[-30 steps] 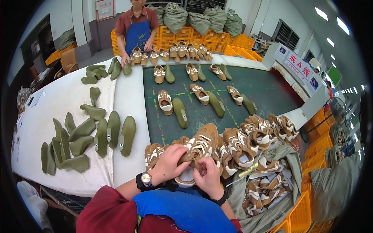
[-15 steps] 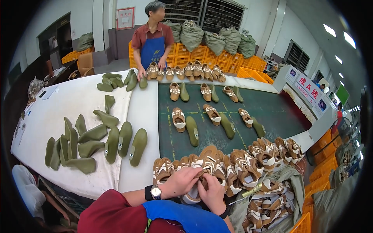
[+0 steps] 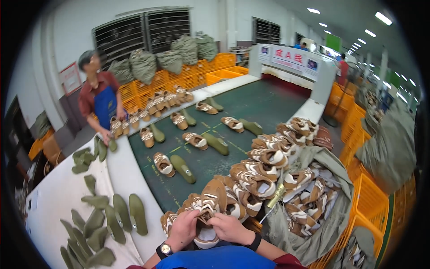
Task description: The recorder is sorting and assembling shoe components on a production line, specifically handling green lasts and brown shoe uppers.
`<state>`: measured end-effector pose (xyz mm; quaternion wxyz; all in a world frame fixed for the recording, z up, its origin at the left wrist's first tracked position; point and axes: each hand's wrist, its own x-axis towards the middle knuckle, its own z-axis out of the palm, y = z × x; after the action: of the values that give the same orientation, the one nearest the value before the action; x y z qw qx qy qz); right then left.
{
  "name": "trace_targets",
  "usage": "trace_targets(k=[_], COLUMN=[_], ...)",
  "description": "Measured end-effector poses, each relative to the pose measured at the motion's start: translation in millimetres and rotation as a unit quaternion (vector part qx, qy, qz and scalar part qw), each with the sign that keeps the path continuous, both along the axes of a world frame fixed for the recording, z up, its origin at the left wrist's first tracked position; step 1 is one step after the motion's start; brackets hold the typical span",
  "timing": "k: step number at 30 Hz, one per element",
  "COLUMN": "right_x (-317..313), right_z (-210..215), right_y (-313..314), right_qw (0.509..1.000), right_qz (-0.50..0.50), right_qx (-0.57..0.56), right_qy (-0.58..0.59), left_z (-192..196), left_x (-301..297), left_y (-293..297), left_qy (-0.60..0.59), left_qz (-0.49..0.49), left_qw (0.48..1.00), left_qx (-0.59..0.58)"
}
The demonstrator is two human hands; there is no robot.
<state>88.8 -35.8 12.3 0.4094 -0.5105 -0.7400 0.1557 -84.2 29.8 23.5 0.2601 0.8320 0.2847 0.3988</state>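
My left hand (image 3: 182,229) and my right hand (image 3: 230,229) are both closed on a brown shoe (image 3: 214,197) with white laces, at the near edge of the table. Its toe points away from me. Fingers and thumbs pinch either side of the shoe's opening, around the tongue; some fingertips are hidden. Close around it stand several matching shoes (image 3: 253,180) in a row. To the left, several olive-green shoe lasts (image 3: 138,214) lie on the pale cloth-covered table. On the green conveyor belt (image 3: 179,157), similar shoes (image 3: 164,164) sit beside green lasts (image 3: 182,169).
A grey-green sack (image 3: 333,168) full of brown shoes stands to my right, beside orange crates (image 3: 372,201). Across the belt a co-worker (image 3: 102,96) in a blue apron has a hand at the lasts. A white machine housing (image 3: 286,62) spans the belt's far end.
The view has swung to the right, bringing more of the sack and crates into sight. Both hands keep their hold on the shoe.
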Motion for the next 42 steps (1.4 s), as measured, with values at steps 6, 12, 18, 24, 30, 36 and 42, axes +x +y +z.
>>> trace_targets(k=[6, 12, 18, 24, 30, 36, 42], right_x=[-3.1, 0.9, -1.1, 0.9, -3.3, -6.3, 23.1], right_z=[1.9, 1.0, 1.0, 14.5, 18.8, 9.0, 10.7], right_y=[2.3, -3.9, -5.9, -8.1, -11.4, -1.1, 5.1], right_qw=[0.99, 0.989, 0.984, 0.995, 0.996, 0.987, 0.987], right_qz=[-0.105, -0.095, -0.138, -0.098, 0.08, 0.143, -0.081], right_qx=[0.065, 0.012, 0.022, 0.018, -0.014, -0.067, 0.038], right_qy=[0.072, 0.116, 0.113, 0.02, 0.025, -0.036, 0.135], left_z=[11.2, 13.6, 4.1, 5.7, -3.3, -8.3, -35.0], left_x=[9.9, 13.6, 3.0, -7.5, -20.0, -22.6, -88.3], left_y=[8.5, 2.8, 3.1, -1.2, -2.7, -8.4, 38.9], left_qy=[0.146, 0.128, 0.106, 0.098, 0.098, 0.069, 0.024], left_qz=[-0.078, -0.097, -0.112, -0.04, 0.038, 0.049, 0.226], left_qw=[0.98, 0.985, 0.986, 0.993, 0.994, 0.996, 0.974], left_qx=[0.113, 0.07, 0.066, 0.045, 0.034, 0.021, 0.01])
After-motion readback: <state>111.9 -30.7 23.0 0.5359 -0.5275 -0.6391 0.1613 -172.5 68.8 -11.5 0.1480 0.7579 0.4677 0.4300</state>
